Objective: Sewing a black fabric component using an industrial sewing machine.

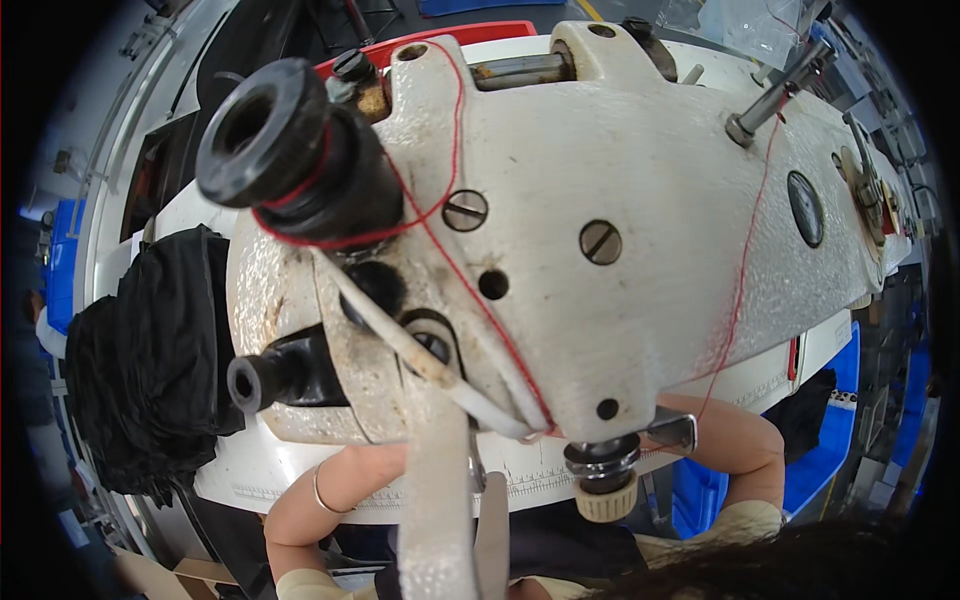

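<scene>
Head view: white sewing machine head (540,170), close up, spanning the centre, above a white table (225,478) with a ruled front edge.
Left forearm (360,475): elbow bent and turned outward at lower left; forearm angled inward and up, passing behind the machine; slim bangle (318,490) worn on it.
Right forearm (715,440): elbow bent outward at lower right; forearm angled up and inward, passing behind the machine's lower edge.
Left hand: hidden by the machine; cannot tell whether fingers are apart, together or clamped.
Right hand: likewise hidden; finger state cannot be told.
Red thread (330,243): looped round the black flanged post (355,185), crossing the casing downward; another length falls from the metal pin (765,110).
Tension knob (606,497): cream, ribbed, below the casing.
Black cloth (150,350): heaped, left side.
Blue bin (840,455): right side, beside the table.
</scene>
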